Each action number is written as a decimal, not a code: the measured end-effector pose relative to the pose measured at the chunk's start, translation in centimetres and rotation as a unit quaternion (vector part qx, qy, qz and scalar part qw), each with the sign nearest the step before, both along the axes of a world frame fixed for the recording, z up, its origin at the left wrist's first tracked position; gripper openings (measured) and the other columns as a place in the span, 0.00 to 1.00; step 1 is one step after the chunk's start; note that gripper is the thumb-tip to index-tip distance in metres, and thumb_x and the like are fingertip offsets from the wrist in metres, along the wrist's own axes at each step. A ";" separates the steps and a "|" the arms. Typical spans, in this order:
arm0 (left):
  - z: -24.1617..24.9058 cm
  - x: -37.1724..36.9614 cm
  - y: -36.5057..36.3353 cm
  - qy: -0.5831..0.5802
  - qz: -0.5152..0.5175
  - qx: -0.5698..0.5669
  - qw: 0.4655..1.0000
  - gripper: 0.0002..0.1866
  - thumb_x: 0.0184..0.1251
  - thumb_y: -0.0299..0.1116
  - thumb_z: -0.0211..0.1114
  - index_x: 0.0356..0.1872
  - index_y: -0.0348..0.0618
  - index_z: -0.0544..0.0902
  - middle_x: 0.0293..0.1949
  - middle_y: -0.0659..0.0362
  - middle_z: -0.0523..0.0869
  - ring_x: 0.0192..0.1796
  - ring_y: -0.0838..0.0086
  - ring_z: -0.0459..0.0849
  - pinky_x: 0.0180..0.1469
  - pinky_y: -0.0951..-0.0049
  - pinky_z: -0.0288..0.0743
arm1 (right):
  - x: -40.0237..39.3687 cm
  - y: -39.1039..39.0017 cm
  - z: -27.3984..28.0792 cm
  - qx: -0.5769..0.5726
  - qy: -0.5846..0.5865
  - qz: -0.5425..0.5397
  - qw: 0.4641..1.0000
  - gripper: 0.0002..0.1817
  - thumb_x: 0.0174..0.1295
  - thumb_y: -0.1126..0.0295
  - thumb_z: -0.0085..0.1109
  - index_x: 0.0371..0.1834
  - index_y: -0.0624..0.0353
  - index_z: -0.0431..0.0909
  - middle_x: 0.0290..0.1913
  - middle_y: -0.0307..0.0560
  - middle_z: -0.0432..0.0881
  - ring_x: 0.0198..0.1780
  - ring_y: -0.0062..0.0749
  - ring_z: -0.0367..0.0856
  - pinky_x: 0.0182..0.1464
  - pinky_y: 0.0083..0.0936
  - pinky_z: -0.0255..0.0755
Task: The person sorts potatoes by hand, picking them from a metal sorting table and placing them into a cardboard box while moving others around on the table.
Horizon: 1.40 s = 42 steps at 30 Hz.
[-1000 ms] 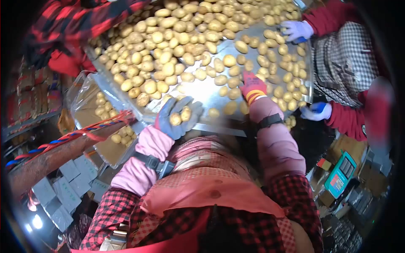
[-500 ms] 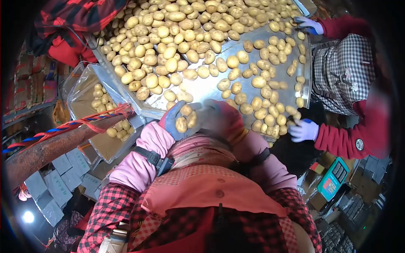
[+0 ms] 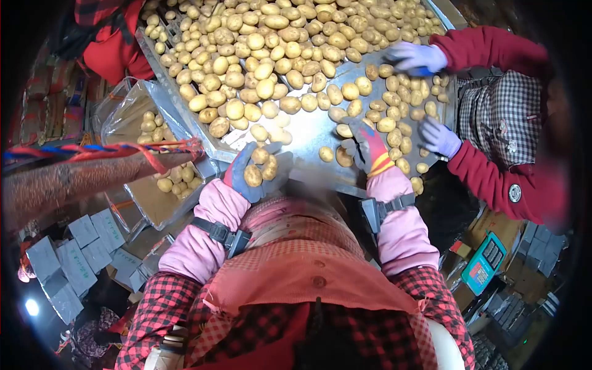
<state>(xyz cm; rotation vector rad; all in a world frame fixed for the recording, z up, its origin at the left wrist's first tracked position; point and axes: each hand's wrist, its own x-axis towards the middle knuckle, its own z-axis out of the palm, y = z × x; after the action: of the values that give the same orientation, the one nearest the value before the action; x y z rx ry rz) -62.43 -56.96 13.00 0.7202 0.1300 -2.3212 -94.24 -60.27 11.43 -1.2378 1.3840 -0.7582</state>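
Note:
My left hand [image 3: 239, 175], in a grey-blue and red glove, is cupped around several potatoes [image 3: 253, 176] near the front edge of a metal sorting table [image 3: 302, 148]. Over the table's right part, my right hand [image 3: 370, 145], in a matching glove with a yellow cuff band, has its fingers apart and reaches down among loose potatoes. One potato [image 3: 344, 156] lies right at its fingertips, and another potato [image 3: 344, 131] sits just beyond them.
A large potato heap [image 3: 265, 37] covers the table's far side. At right, a co-worker's two gloved hands [image 3: 440, 137] are among the potatoes. A plastic-lined box [image 3: 157, 203] holding potatoes stands at left, below a rusty pole [image 3: 105, 176] wrapped with cables. A teal scale [image 3: 484, 264] sits lower right.
My right hand has moved right, away from my left, to the loose potatoes. My left hand keeps its potatoes. The co-worker's hands have moved inward over the table.

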 end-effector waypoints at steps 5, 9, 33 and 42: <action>2.2 0.3 -0.4 0.049 -0.001 0.002 0.999 0.36 0.74 0.59 0.48 0.73 0.45 0.63 0.67 0.46 0.71 0.70 0.51 0.70 0.71 0.47 0.63 | 3.4 1.2 5.2 0.006 -0.119 0.078 0.990 0.28 0.78 0.50 0.40 0.67 0.64 0.69 0.49 0.46 0.85 0.40 0.20 0.81 0.42 0.17 0.74; 2.8 1.1 -0.6 0.143 -0.011 -0.039 0.989 0.37 0.73 0.60 0.49 0.75 0.47 0.61 0.70 0.46 0.68 0.71 0.51 0.68 0.72 0.46 0.60 | 6.9 1.9 8.2 0.135 -0.288 0.001 0.948 0.29 0.77 0.50 0.43 0.69 0.62 0.67 0.56 0.47 0.81 0.49 0.25 0.82 0.47 0.20 0.76; -4.0 25.3 13.7 0.170 0.423 -0.051 0.889 0.17 0.68 0.42 0.61 0.52 0.44 0.77 0.53 0.55 0.81 0.55 0.60 0.79 0.62 0.52 0.75 | 18.3 9.9 5.0 0.087 0.026 0.209 0.974 0.21 0.71 0.66 0.51 0.63 0.66 0.73 0.58 0.52 0.80 0.58 0.32 0.77 0.62 0.28 0.69; 1.1 42.9 -7.1 -0.022 0.607 -0.007 0.794 0.32 0.67 0.58 0.56 0.66 0.52 0.70 0.61 0.58 0.78 0.67 0.58 0.70 0.65 0.37 0.66 | 17.4 10.4 7.2 0.088 0.042 0.168 0.981 0.22 0.71 0.65 0.52 0.64 0.64 0.73 0.58 0.51 0.81 0.58 0.30 0.77 0.61 0.25 0.70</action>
<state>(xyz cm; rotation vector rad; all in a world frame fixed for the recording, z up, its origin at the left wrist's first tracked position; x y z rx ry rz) -19.51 -64.11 14.11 0.4411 0.4127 -1.0528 -76.84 -49.87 18.64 -1.3297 1.2354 -0.3464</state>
